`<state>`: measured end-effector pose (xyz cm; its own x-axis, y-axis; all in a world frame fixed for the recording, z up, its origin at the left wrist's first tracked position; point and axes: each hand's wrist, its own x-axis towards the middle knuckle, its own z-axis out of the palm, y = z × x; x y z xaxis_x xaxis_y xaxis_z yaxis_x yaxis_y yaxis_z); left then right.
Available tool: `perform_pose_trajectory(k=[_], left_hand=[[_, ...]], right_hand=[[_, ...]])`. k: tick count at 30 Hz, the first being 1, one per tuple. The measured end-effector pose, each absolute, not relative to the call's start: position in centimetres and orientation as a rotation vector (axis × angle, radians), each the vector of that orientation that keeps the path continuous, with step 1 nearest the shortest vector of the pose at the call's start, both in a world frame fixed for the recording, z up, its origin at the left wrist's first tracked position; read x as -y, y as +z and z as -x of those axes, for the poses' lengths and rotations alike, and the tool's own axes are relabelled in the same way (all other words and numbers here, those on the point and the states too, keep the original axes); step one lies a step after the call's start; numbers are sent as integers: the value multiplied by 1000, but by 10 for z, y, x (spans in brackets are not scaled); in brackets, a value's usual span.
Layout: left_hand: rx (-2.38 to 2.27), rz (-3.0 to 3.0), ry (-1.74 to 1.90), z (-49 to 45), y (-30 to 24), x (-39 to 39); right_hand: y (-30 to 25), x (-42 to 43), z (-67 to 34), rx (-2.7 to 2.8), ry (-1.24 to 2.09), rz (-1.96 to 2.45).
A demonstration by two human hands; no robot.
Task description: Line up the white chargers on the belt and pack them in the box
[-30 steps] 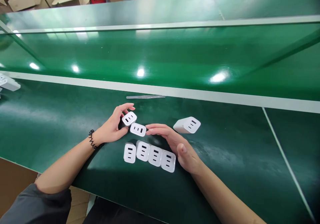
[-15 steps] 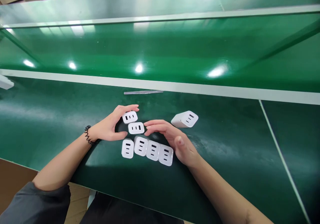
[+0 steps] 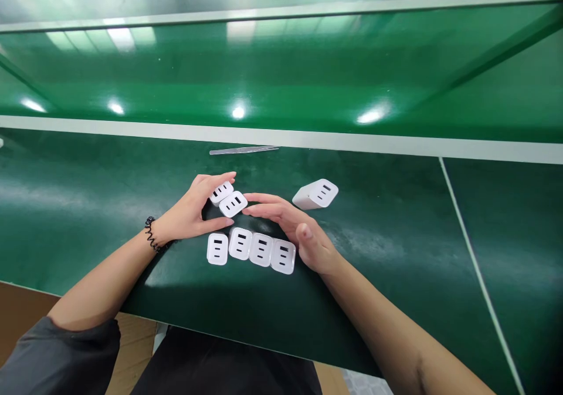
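Note:
Two white chargers, with slots in their faces, stand together in the bend of my left hand. Its fingers lie along the far side of the upper charger, which they partly cover. The thumb is spread below the lower charger, apart from the fingers. My right hand has its fingers stretched out, the tips at the right edge of that lower charger, touching or nearly so. Nearer me stands a row of several chargers, the leftmost one a little apart from the others.
Another white charger stands tilted in view beyond my right hand. Metal tweezers lie near the pale strip at the back of the green table. A raised green panel rises behind it.
The lower charger has turned and moved up against the upper one, which is now tilted too. My right fingertips have followed it. The whole view has shifted slightly.

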<state>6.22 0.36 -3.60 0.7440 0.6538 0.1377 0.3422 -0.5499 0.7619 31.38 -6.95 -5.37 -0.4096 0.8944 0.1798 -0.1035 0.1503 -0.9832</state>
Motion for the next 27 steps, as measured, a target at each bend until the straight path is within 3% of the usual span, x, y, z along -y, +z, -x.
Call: perform_pose_trajectory(k=[9, 18, 27], left_hand=[[-679, -1979, 466, -55, -34, -9], [-830, -2233, 550, -64, -39, -1], [-797, -2217, 529, -64, -41, -2]], right_hand=[[-52, 71, -313, 1444, 1426, 814], [-53, 68, -313, 1501, 1342, 826], [-12, 87, -321, 2219, 730, 1104]])
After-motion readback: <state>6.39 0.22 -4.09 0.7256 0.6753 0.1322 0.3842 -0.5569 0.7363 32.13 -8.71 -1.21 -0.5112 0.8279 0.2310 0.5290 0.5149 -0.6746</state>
